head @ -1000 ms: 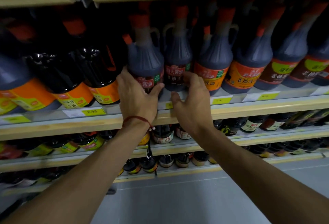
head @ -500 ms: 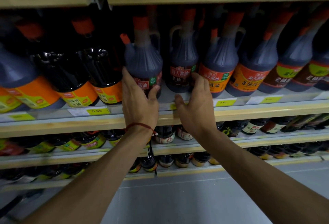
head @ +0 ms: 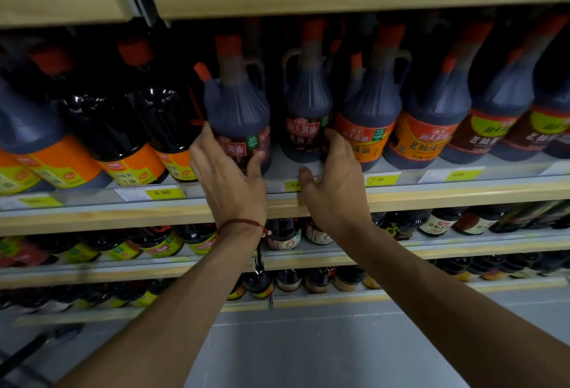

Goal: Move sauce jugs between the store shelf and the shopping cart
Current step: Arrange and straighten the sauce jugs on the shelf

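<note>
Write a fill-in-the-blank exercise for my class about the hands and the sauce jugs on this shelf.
1. The red cord bracelet sits on the ____ wrist.
2. The left hand grips the front jug, whose label is dark ____.
3. The yellow price tag left of both hands reads ____.
4. The right hand has straight fingers and grips ____.

Missing words: left; red; 6.90; nothing.
</note>
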Available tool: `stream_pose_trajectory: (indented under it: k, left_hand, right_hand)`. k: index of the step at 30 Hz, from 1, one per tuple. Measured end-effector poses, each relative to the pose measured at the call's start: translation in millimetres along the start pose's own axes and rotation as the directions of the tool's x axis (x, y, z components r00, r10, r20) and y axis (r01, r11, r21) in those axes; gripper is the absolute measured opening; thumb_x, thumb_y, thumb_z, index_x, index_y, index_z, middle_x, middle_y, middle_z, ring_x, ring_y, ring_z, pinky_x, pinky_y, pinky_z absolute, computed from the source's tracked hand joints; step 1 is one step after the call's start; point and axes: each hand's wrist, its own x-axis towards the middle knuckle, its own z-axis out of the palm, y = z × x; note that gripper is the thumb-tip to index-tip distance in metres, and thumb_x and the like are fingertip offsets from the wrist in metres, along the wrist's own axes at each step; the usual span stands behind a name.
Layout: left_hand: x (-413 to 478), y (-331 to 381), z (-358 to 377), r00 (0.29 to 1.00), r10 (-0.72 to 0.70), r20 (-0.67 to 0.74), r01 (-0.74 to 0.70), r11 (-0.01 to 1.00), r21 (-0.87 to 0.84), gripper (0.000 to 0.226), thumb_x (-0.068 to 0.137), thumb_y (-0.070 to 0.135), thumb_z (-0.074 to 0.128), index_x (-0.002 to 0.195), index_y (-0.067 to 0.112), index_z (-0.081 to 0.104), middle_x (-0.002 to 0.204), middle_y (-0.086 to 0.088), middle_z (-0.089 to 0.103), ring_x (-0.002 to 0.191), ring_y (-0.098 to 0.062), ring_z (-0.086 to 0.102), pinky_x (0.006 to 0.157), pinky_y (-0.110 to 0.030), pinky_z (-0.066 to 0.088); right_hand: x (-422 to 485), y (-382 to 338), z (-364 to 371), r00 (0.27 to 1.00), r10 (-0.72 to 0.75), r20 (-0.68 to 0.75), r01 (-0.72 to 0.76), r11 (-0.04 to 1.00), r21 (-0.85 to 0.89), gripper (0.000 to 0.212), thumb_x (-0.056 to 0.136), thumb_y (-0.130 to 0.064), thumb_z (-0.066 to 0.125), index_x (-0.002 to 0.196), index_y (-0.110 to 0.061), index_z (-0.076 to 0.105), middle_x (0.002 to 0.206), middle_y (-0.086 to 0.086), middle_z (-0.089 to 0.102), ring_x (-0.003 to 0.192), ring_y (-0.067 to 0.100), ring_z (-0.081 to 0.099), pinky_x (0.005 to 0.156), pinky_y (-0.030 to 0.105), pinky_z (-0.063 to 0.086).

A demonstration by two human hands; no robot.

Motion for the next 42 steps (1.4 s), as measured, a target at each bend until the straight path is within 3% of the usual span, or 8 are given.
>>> stream_pose_trajectory:
  k: [4, 9, 13, 20, 26, 33, 38, 42]
  left_hand:
    - [-11, 6, -5, 0.994, 0.102, -0.042, -0.104, 0.993, -0.051, 0.077, 0.083, 0.017, 0.082, 0.145, 0.005, 0.038, 0.144, -0.013, 0.036, 0.134, -0.031, 0.043, 0.111, -0.046, 0.042]
    - [-18, 30, -8, 0.928, 0.364, 0.084, -0.356, 0.93, -0.097, 0.043, 0.096, 0.006, 0.064, 0.135, 0.0, 0.048, 0.136, -0.015, 0.042, 0.125, -0.029, 0.047, 0.106, -0.044, 0.044]
    - [6, 57, 8, 0.896, 0.343, 0.282, -0.314, 0.938, -0.144, 0.057, 0.096, 0.003, 0.058, 0.149, 0.004, 0.039, 0.145, -0.013, 0.044, 0.137, -0.025, 0.045, 0.114, -0.044, 0.041]
    - [25, 87, 23, 0.912, 0.291, 0.289, -0.279, 0.957, -0.085, 0.07, 0.091, -0.001, 0.06, 0.154, 0.002, 0.03, 0.157, -0.02, 0.031, 0.146, -0.033, 0.03, 0.114, -0.016, 0.015]
    - [49, 82, 31, 0.935, 0.206, 0.289, -0.204, 0.978, -0.038, 0.051, 0.098, 0.012, 0.059, 0.146, 0.006, 0.046, 0.142, -0.018, 0.055, 0.132, -0.035, 0.05, 0.108, -0.037, 0.034]
    - [63, 86, 26, 0.946, 0.152, 0.286, -0.177, 0.982, 0.066, 0.036, 0.105, 0.024, 0.052, 0.134, 0.004, 0.056, 0.134, -0.019, 0.062, 0.123, -0.04, 0.055, 0.097, -0.041, 0.038]
    - [66, 93, 26, 0.955, 0.085, 0.285, -0.13, 0.982, 0.141, 0.034, 0.108, 0.023, 0.044, 0.134, 0.005, 0.054, 0.134, -0.021, 0.061, 0.125, -0.041, 0.053, 0.095, -0.042, 0.036]
    - [71, 82, 17, 0.945, 0.159, 0.287, -0.193, 0.977, 0.094, 0.03, 0.104, 0.024, 0.053, 0.128, 0.007, 0.061, 0.124, -0.02, 0.067, 0.118, -0.042, 0.059, 0.093, -0.045, 0.044]
  right_hand:
    - [2, 1, -2, 1.0, -0.02, -0.016, 0.021, 1.0, 0.018, 0.069, 0.093, -0.011, 0.066, 0.154, -0.007, 0.035, 0.149, 0.011, 0.053, 0.137, 0.028, 0.049, 0.111, 0.036, 0.044]
    - [8, 2, -7, 0.999, -0.008, -0.045, 0.011, 0.998, 0.061, 0.054, 0.091, -0.006, 0.065, 0.143, -0.009, 0.049, 0.114, 0.01, 0.071, 0.103, 0.027, 0.065, 0.079, 0.026, 0.046]
    - [13, 3, -9, 0.999, 0.032, -0.035, -0.028, 0.994, 0.109, 0.045, 0.091, -0.011, 0.066, 0.135, -0.011, 0.056, 0.107, 0.007, 0.073, 0.096, 0.025, 0.067, 0.073, 0.023, 0.042]
    - [16, -4, -13, 0.995, 0.081, -0.053, -0.072, 0.986, 0.15, 0.043, 0.089, -0.014, 0.062, 0.132, -0.013, 0.06, 0.104, 0.008, 0.074, 0.095, 0.028, 0.069, 0.079, 0.042, 0.057]
    - [18, -1, -17, 0.996, 0.082, -0.026, -0.075, 0.972, 0.225, 0.045, 0.087, -0.02, 0.061, 0.132, -0.021, 0.061, 0.107, 0.001, 0.075, 0.102, 0.02, 0.072, 0.092, 0.048, 0.06]
    - [21, 8, -22, 0.997, 0.072, 0.029, -0.078, 0.921, 0.383, 0.055, 0.095, 0.004, 0.067, 0.147, -0.007, 0.054, 0.129, 0.0, 0.066, 0.118, 0.003, 0.061, 0.1, 0.012, 0.049]
    - [21, 9, -17, 0.997, 0.071, -0.024, -0.056, 0.919, 0.391, 0.057, 0.091, -0.005, 0.077, 0.144, -0.006, 0.057, 0.121, 0.0, 0.07, 0.118, 0.011, 0.066, 0.103, 0.028, 0.055]
    - [18, 3, -12, 0.986, 0.047, -0.16, -0.016, 0.982, 0.188, 0.057, 0.081, -0.031, 0.088, 0.131, -0.015, 0.068, 0.11, -0.001, 0.076, 0.105, 0.016, 0.071, 0.094, 0.039, 0.059]
